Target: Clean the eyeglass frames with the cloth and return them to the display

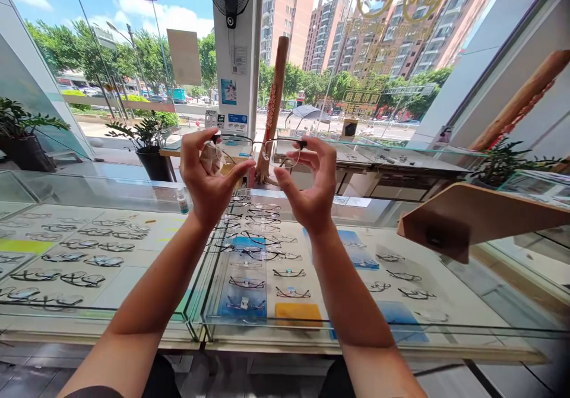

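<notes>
A pair of eyeglasses (259,142) with a thin dark upper rim is held up in front of me, above the glass display counter (285,205). My left hand (209,175) pinches its left end, fingers curled at the hinge, with a crumpled pale cloth (211,157) showing behind the lens on that side. The right end sits between the fingers of my right hand (309,181), thumb pointing inward below the lens. Both lenses look clear, and the outdoor scene shows through the glass around them.
Rows of spectacle frames (82,243) lie inside the counter. A small bottle (182,201) stands on its top, left of my left wrist. At the right a brown board (490,220) juts over the glass. Beyond are potted plants (146,148) and a wooden post (275,89).
</notes>
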`<act>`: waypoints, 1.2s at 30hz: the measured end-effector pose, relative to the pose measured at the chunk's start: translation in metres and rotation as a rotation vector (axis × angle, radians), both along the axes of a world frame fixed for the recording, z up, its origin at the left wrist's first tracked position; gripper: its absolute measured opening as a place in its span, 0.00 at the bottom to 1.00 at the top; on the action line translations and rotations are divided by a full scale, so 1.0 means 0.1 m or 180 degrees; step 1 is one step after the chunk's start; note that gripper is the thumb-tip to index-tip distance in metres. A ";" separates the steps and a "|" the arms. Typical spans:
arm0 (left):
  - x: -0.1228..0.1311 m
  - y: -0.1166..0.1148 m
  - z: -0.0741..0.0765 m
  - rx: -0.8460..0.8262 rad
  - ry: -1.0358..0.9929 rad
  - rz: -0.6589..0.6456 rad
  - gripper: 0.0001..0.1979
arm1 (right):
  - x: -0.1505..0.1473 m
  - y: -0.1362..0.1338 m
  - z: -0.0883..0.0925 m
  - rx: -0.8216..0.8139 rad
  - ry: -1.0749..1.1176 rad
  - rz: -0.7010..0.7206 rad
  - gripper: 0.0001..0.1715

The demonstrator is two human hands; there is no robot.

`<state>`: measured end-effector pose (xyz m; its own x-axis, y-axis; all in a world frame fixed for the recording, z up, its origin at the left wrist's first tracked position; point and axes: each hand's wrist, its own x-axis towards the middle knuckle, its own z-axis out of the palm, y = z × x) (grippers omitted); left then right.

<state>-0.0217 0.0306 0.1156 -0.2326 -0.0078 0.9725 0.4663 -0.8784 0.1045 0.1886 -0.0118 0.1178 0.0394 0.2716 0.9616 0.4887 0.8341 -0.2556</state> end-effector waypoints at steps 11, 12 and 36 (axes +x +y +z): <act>0.01 -0.27 0.18 -0.0538 0.0164 -0.0082 0.32 | 0.14 -0.07 0.12 -0.0285 0.0265 0.0190 0.32; 0.01 -0.29 0.19 -0.0571 0.0155 -0.0065 0.31 | 0.16 -0.06 0.12 -0.0357 0.0313 0.0218 0.33; 0.07 -0.22 0.13 -0.1001 0.0029 0.0084 0.24 | 0.10 -0.06 0.09 -0.0442 0.0359 -0.0428 0.33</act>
